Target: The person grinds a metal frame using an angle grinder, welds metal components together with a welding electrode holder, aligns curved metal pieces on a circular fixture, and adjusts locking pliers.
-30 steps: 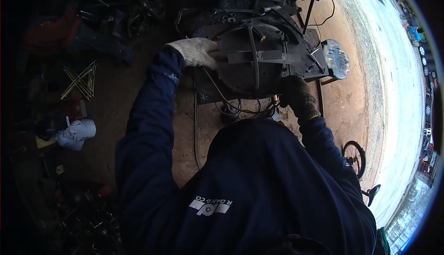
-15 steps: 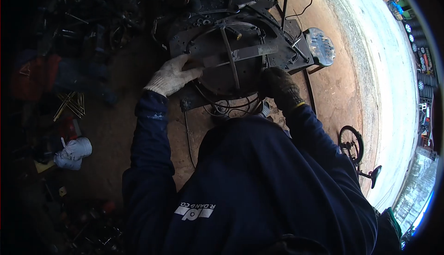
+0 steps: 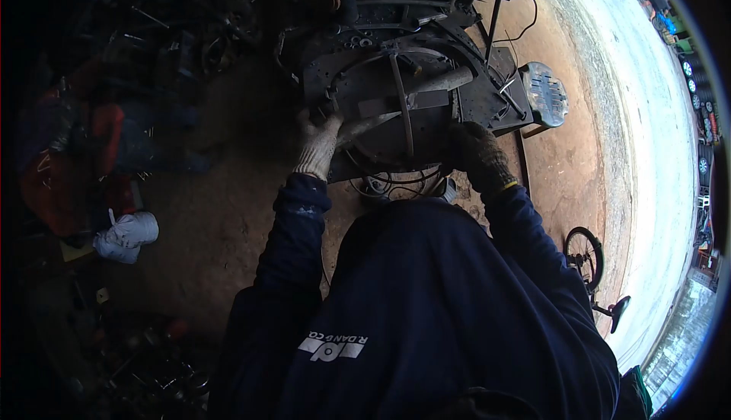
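Note:
A dark round metal assembly lies in front of me, with a curved bar and a short flat bar across it. My left hand, in a pale glove, is at its lower left edge and pinches the near end of a long metal strip. This strip slants up to the right beneath the bars. At the lower right edge, my right hand, in a dark glove, is closed with its fingertips lost in shadow; what it grips cannot be made out.
A co-worker in red and dark blue clothing is at the left, near a white bundle. Right of the assembly is a slotted metal seat. Cables hang below it, and a bicycle wheel shows farther right.
My left hand has moved down along the assembly's left edge, and the strip has swung from nearly level to slanted. My right hand stays at the lower right edge. The co-worker has shifted downward in view.

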The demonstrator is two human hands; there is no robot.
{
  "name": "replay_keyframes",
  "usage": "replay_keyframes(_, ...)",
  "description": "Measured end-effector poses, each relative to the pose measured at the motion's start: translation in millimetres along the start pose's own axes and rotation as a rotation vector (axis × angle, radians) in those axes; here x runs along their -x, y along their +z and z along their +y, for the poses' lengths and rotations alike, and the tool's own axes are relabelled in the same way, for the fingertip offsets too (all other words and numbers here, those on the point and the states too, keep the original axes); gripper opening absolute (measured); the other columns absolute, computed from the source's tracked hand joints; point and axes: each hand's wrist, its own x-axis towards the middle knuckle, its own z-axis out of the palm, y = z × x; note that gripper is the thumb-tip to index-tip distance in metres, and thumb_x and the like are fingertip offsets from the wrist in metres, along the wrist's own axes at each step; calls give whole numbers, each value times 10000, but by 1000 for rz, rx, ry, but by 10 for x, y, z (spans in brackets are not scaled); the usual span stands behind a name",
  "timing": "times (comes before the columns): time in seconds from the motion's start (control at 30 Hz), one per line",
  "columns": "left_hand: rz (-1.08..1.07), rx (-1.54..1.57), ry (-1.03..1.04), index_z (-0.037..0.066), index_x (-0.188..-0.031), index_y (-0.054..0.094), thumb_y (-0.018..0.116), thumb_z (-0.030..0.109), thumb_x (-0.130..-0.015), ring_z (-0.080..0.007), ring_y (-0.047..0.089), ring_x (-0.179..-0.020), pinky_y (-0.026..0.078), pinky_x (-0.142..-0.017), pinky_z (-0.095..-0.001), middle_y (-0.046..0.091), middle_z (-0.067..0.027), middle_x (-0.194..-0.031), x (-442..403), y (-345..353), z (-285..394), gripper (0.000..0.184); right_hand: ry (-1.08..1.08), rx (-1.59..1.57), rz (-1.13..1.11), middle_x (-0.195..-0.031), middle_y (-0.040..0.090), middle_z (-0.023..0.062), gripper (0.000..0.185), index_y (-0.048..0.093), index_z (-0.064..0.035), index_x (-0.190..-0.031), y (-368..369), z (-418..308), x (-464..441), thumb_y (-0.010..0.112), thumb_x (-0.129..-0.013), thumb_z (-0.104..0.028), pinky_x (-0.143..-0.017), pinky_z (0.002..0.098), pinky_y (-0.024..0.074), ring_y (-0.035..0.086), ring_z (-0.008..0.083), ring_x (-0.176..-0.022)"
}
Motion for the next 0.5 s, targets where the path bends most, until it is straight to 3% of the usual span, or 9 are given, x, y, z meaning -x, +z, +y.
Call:
replay_keyframes(0.03, 1, -3, 4, -35, -1341, 497, 742, 327, -893, -186, 673, -941, 574, -750, -298, 654, -109, -1124, 21, -23, 59, 626, -5, 27, 13, -771, 695, 101, 452, 623, 53, -1130, -11, 29, -15, 554, -1006, -375, -582, 315, 501, 655, 188, -603)
replay_keyframes(0.1, -231, 286, -162, -26, -1297, 548, 732, 262, -893, -178, 675, -925, 573, -749, -291, 666, -103, -1102, 61, -71, 206, 529, -11, 53, 25, -769, 695, 99, 450, 626, 51, -1129, -25, 42, -24, 560, -1005, -377, -588, 317, 502, 653, 185, -603)
replay_keyframes(0.2, -375, 331, -229, -15, -1231, 603, 719, 181, -886, -170, 677, -915, 564, -798, -295, 677, -92, -1072, -64, -137, 94, 413, 5, 17, 13, -774, 694, 91, 442, 630, 41, -1131, -27, 20, -59, 548, -1011, -376, -579, 318, 498, 653, 179, -620)
replay_keyframes(0.23, -372, 327, -227, -15, -1231, 603, 719, 181, -886, -170, 677, -915, 564, -798, -295, 677, -92, -1072, -45, -118, 99, 413, 25, 36, -7, -780, 696, 105, 414, 640, 28, -1119, -43, 18, -78, 552, -1005, -360, -584, 336, 505, 664, 195, -641)
replay_keyframes(0.3, -167, 402, 13, -6, -1206, 634, 694, 96, -880, -170, 679, -905, 561, -821, -300, 682, -69, -1039, 66, -33, 114, 347, 55, 44, -19, -786, 697, 118, 386, 650, 14, -1107, -124, 69, -145, 557, -1000, -345, -590, 353, 512, 674, 212, -661)
replay_keyframes(0.37, -184, 457, -4, -6, -1247, 619, 683, 74, -879, -177, 681, -923, 566, -827, -305, 685, -71, -1053, 114, -45, 168, 382, -19, 414, -102, -806, 692, 150, 344, 666, -7, -1094, -211, 129, -315, 578, -974, -318, -621, 383, 533, 691, 254, -699)
replay_keyframes(0.5, -258, 658, -85, -8, -1359, 566, 644, 12, -880, -206, 677, -1009, 568, -872, -329, 685, -98, -1130, 118, -114, 230, 486, -33, 706, -185, -843, 694, 176, 292, 688, -25, -1043, -200, -78, -254, 606, -928, -280, -661, 403, 552, 705, 292, -738)
